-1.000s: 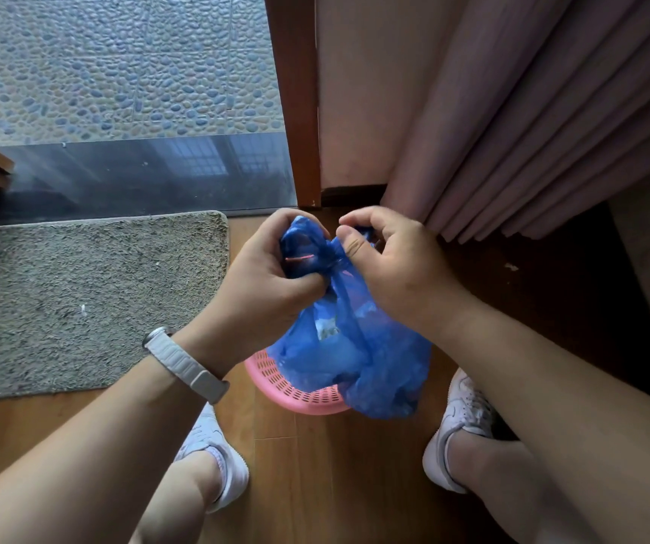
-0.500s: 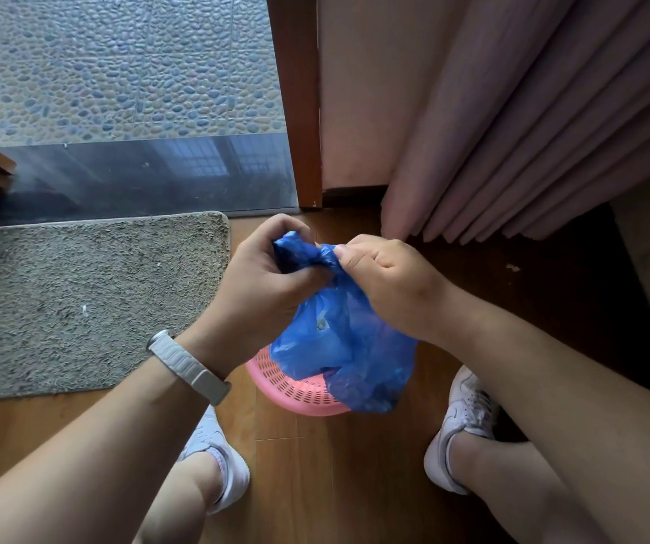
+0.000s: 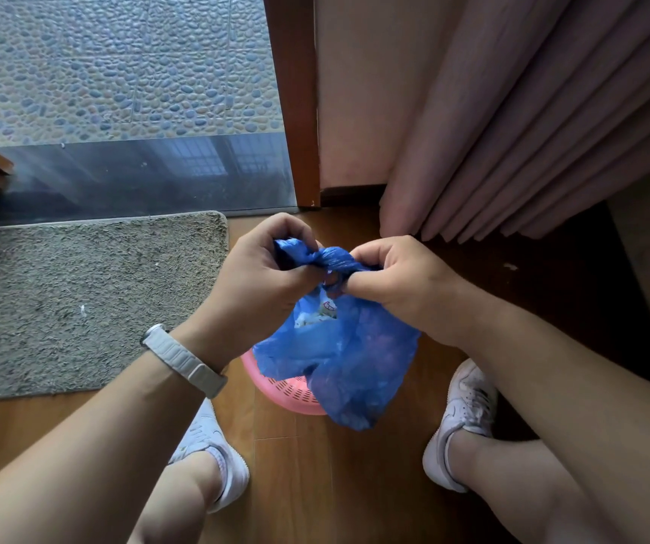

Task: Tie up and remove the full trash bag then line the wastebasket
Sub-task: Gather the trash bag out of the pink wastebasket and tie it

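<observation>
A full blue trash bag (image 3: 355, 359) hangs over a pink perforated wastebasket (image 3: 284, 392) on the wood floor, covering most of it. The bag's top is gathered into a twisted knot between my hands. My left hand (image 3: 260, 284) grips one twisted end of the bag's top. On the other side, my right hand (image 3: 398, 280) pinches the other end beside the knot. Pale contents show through a gap below the knot.
A grey doormat (image 3: 80, 300) lies to the left, before a glass door with a wooden frame (image 3: 296, 111). Pink curtains (image 3: 512, 131) hang at the back right. My two white shoes (image 3: 213, 457) (image 3: 461, 418) flank the basket.
My hands have drawn apart sideways, pulling the bag's ends into a tighter knot. The bag has sunk slightly lower over the basket.
</observation>
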Demonstrator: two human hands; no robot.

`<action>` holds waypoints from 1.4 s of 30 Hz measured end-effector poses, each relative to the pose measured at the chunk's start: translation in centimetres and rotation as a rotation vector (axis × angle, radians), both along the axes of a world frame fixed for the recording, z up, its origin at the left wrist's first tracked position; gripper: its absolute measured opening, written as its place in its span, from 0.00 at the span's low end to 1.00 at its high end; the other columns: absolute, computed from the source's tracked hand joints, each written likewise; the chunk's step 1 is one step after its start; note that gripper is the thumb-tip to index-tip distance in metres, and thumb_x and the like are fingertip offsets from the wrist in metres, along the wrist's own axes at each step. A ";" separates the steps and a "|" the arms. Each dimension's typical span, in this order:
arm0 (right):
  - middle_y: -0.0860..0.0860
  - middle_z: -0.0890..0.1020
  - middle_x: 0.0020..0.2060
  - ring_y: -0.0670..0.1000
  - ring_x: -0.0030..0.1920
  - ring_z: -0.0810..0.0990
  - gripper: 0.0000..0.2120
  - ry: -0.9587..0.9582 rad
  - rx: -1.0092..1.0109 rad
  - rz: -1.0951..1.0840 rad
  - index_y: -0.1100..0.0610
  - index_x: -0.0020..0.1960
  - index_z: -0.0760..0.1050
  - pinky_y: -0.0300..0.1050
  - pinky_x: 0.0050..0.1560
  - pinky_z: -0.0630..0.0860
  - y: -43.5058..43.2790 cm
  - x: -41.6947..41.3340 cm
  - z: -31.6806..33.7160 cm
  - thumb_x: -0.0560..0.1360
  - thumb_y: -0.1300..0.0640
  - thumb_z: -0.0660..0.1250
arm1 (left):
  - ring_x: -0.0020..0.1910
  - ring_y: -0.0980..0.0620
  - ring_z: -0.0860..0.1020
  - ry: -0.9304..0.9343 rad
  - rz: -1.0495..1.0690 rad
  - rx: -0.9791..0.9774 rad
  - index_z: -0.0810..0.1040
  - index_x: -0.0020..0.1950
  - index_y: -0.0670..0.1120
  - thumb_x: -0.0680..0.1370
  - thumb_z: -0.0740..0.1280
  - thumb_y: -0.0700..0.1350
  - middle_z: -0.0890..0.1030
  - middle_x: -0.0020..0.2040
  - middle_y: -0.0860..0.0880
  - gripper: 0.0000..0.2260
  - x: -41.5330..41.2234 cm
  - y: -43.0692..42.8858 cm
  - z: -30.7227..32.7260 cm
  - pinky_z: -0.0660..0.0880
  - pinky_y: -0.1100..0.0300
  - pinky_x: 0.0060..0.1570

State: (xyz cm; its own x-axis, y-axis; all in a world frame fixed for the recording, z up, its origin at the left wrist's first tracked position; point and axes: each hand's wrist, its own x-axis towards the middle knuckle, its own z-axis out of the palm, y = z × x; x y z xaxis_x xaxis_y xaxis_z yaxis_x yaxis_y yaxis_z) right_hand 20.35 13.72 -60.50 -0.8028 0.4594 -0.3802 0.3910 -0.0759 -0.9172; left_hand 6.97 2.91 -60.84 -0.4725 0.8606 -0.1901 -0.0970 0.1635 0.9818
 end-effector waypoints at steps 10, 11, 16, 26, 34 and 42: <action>0.55 0.84 0.35 0.51 0.39 0.83 0.15 0.209 -0.471 -0.095 0.58 0.49 0.71 0.43 0.45 0.79 -0.2 0.1 0.3 0.65 0.70 0.65 | 0.37 0.47 0.73 -0.009 -0.027 0.010 0.73 0.43 0.45 0.68 0.70 0.37 0.75 0.37 0.43 0.08 0.0 -0.1 -0.3 0.72 0.54 0.39; 0.55 0.84 0.37 0.51 0.40 0.84 0.16 0.218 -0.412 -0.099 0.57 0.49 0.71 0.44 0.47 0.79 -0.2 0.1 0.2 0.65 0.69 0.68 | 0.36 0.48 0.73 -0.007 -0.031 0.015 0.73 0.43 0.45 0.68 0.70 0.37 0.75 0.37 0.43 0.08 -0.1 -0.2 -0.3 0.72 0.55 0.38; 0.57 0.80 0.42 0.44 0.39 0.79 0.13 0.247 0.249 -0.148 0.52 0.55 0.75 0.37 0.40 0.76 -0.8 0.3 -0.5 0.73 0.60 0.73 | 0.36 0.49 0.74 -0.016 -0.040 0.020 0.74 0.43 0.46 0.69 0.72 0.40 0.75 0.37 0.43 0.08 -0.2 -0.3 -0.8 0.73 0.56 0.37; 0.56 0.79 0.44 0.50 0.46 0.78 0.06 0.344 0.532 -0.261 0.64 0.50 0.82 0.39 0.50 0.74 -0.6 0.0 0.0 0.74 0.66 0.70 | 0.40 0.51 0.77 -0.256 -0.024 0.110 0.79 0.43 0.47 0.75 0.67 0.41 0.79 0.40 0.47 0.02 -0.1 0.0 -0.6 0.76 0.58 0.44; 0.55 0.77 0.44 0.48 0.46 0.77 0.04 0.298 0.247 -0.194 0.64 0.47 0.81 0.40 0.51 0.73 -1.4 -0.4 0.5 0.74 0.68 0.68 | 0.47 0.50 0.81 -0.681 0.011 0.246 0.76 0.45 0.45 0.74 0.63 0.39 0.84 0.48 0.48 0.04 -0.3 0.2 -0.3 0.79 0.55 0.52; 0.55 0.82 0.45 0.50 0.48 0.79 0.07 0.268 0.023 -0.287 0.56 0.45 0.80 0.46 0.56 0.74 -1.1 -1.0 0.0 0.76 0.65 0.66 | 0.42 0.43 0.81 -0.957 0.092 0.294 0.72 0.35 0.41 0.72 0.57 0.41 0.77 0.32 0.43 0.09 -0.5 0.3 0.6 0.80 0.61 0.41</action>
